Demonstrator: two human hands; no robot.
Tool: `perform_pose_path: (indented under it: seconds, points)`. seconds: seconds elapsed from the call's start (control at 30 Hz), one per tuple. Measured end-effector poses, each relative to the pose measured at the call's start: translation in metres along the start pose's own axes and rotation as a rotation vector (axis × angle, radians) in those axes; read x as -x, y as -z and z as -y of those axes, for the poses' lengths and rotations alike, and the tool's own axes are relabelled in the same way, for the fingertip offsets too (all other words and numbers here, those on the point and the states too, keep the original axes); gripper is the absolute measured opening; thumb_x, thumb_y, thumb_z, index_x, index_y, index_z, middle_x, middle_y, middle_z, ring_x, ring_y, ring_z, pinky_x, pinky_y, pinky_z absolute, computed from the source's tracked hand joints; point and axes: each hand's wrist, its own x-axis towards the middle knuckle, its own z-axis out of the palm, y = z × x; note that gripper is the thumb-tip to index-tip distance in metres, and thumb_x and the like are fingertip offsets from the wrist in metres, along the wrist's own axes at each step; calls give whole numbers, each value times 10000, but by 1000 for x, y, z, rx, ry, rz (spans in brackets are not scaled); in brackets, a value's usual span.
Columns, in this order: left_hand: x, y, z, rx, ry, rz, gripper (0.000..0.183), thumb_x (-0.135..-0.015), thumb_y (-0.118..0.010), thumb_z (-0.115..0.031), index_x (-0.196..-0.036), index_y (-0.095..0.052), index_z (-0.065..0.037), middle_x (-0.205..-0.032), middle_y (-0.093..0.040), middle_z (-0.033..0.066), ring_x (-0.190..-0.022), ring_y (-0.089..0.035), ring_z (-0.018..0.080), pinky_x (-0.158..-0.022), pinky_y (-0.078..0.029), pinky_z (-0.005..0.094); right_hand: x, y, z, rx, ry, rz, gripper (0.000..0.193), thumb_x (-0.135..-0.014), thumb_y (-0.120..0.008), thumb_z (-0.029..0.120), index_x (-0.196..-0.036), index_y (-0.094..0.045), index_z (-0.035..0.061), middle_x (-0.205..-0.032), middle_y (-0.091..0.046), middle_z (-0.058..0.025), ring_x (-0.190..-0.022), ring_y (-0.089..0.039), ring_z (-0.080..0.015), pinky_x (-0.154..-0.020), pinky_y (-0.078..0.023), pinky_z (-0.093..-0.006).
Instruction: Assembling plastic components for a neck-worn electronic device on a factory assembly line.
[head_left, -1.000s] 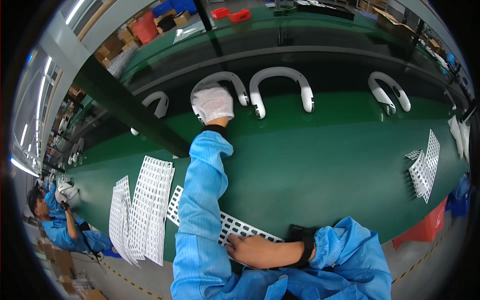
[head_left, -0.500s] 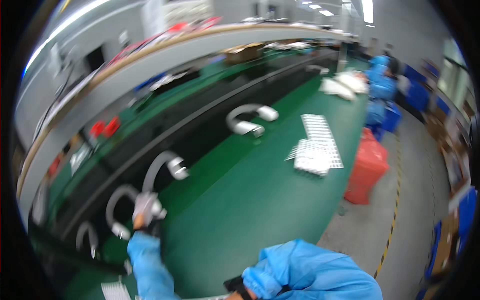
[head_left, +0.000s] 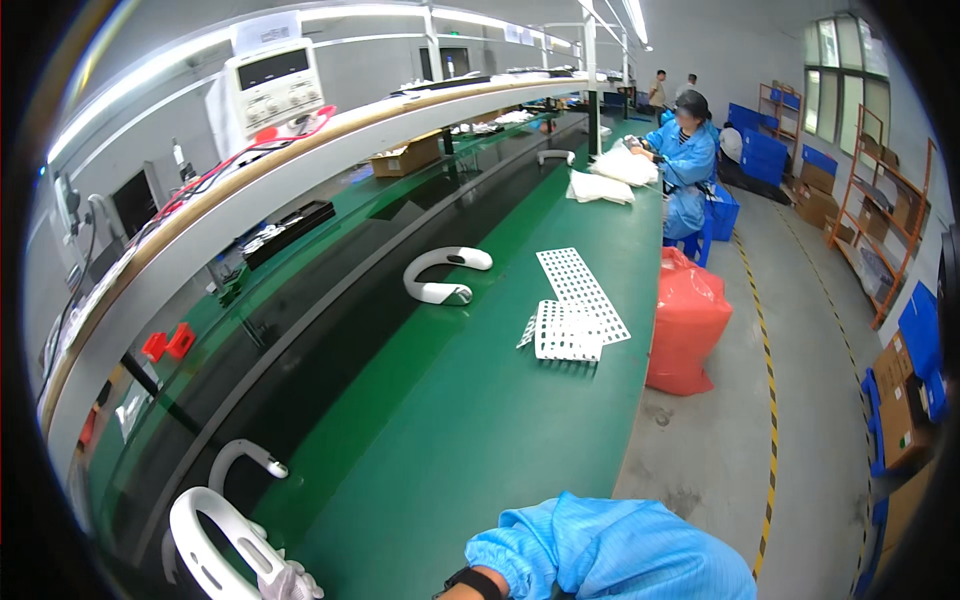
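Low at the left edge, my left hand in a pale glove is closed around one end of a white U-shaped neckband device. The device is raised close to me, its curve uppermost, and the lower frame edge cuts off part of the hand. Just behind it, a similar device lies on the dark belt. Farther along, another white U-shaped device rests where the dark strip meets the green. My right forearm in a blue sleeve enters at the bottom with a black wristband; the hand itself is outside the picture.
White perforated sheets lie on the green bench. A shelf carrying a bench instrument runs along the left. White bags and a seated co-worker are farther off. Beside the bench stands a red bag.
My left hand has moved from the devices on the belt to the lower left edge, and a white U-shaped device is now lifted in it. The view has shifted and sharpened.
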Motion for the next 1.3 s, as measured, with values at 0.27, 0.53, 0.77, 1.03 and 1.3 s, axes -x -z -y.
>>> perform_pose_path:
  seconds: [0.27, 0.53, 0.77, 1.03, 1.3]
  points:
    - [45, -47, 20, -522, -344, -482, 354, -908, -688, -277, -1103, -633, 13, -969, -689, 123, -869, -674, 207, -745, -564, 336, -28, 58, 43, 619, 97, -598, 120, -850, -705, -40, -968, -684, -43, -1068, -611, -139, -950, -610, -216, -822, -513, -333]
    - [48, -75, 13, -488, -234, -617, 366, -848, -762, -277, -1055, -616, -14, -945, -679, 114, -814, -652, 208, -726, -531, 339, -25, 70, 32, 556, -5, -657, 93, -870, -681, -43, -963, -674, -45, -1087, -584, -84, -851, -606, -91, -682, -515, -219]
    - [42, -80, 7, -590, -132, -639, 403, -831, -781, -295, -1039, -612, 6, -935, -677, 106, -810, -648, 187, -721, -529, 332, -25, 68, 34, 674, -34, -686, 86, -845, -710, -25, -930, -695, -32, -1043, -602, -89, -793, -605, -91, -619, -486, -207]
    - [38, -82, 12, -324, -132, -613, 452, -807, -806, -319, -1051, -621, 13, -938, -682, 100, -812, -647, 169, -722, -529, 325, -25, 69, 32, 775, -14, -675, 91, -834, -720, -28, -923, -706, -20, -1022, -610, -85, -716, -572, -63, -550, -437, -198]
    - [43, -80, 11, -375, -160, -630, 485, -788, -825, -332, -1063, -624, 13, -949, -687, 94, -820, -648, 159, -725, -536, 315, -28, 59, 33, 848, -28, -656, 91, -824, -730, -39, -910, -710, -16, -1004, -618, -77, -610, -522, -34, -499, -394, -202]
